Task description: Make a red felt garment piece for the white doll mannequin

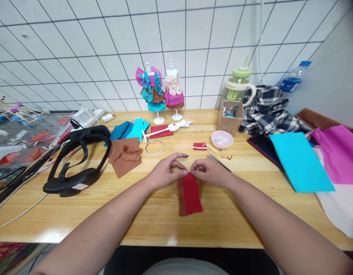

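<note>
Pinching the top edge of a red fabric strip (192, 193) with both hands; left hand (165, 170) has thumb and forefinger closed on the upper left corner, other fingers loosely curled, a ring on one finger; right hand (210, 172) has fingertips pressed together on the upper right corner, fingers curled in; we see the two hands almost touching over the strip; the red strip lies flat on the wooden table (153, 214), front centre, on top of a brown fabric strip (180, 200) that shows along its left and bottom edges.

Just behind the right hand we see small scissors (218, 160); further back a pink bowl (222, 139) with small bits in it, a small red piece (199, 146) with white sticks beside it, and a cardboard box (230, 119); left of centre, folded brown fabric pieces (125, 155), cyan fabric (127, 130), a white ring (154, 147); far left a black headset (76, 160) with cable; by the tiled wall two mini mannequins in paper dresses (162, 89); right side, a cyan sheet (301, 162), magenta fabric (339, 152), plaid cloth (268, 110), a green lidded cup (240, 84), a water bottle (293, 78).
</note>
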Available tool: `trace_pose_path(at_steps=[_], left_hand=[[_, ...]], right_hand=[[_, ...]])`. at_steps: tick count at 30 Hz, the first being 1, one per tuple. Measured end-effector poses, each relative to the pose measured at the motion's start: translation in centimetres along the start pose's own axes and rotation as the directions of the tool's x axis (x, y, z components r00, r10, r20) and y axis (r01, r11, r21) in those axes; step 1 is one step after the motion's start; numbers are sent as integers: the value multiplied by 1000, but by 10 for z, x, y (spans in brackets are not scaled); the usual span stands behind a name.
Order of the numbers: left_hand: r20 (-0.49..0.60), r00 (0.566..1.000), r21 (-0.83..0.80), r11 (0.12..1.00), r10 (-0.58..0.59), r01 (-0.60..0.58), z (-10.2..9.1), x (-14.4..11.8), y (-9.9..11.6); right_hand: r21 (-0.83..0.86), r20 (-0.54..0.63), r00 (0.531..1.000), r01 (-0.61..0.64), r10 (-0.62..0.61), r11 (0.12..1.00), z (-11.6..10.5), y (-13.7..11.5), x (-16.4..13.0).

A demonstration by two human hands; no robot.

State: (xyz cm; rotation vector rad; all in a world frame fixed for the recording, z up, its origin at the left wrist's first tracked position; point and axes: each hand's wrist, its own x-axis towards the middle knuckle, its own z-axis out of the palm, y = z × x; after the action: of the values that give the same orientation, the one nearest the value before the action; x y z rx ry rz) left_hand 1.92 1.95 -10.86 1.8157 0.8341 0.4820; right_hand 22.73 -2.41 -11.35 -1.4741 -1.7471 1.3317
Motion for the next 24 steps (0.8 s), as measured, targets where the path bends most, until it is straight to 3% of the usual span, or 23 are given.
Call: trace_pose_path(at_steps=[6,11,13,15,18,20,24], left_hand=[[-80,995,241,970,64,-43,4,1,3],[-88,994,216,975,69,-48,6,2,2],[-91,995,175,984,33,-16,4,1,0],[-96,995,147,989,6,8,2,0,0],[-102,995,154,988,-2,18,-2,-1,0],[-96,995,172,985,0,17,-3,-1,0],[-76,997,210,978,20,-4,-3,-1,-3]], right_hand=[[-173,-125,989,57,-80,983,11,0,3],[-304,-150,983,60,-110,951,6,-5,-1],[-470,-229,968,-20,-100,882,-8,-6,-6],[-639,-368,927,-195,-74,744,-24,-4,-11],[-717,-461,887,-366,-11,594,-42,6,-15],[-719,-453,890,-399,53,568,-48,13,-15],[-702,-384,914,-380,130,602,-53,18,-13]])
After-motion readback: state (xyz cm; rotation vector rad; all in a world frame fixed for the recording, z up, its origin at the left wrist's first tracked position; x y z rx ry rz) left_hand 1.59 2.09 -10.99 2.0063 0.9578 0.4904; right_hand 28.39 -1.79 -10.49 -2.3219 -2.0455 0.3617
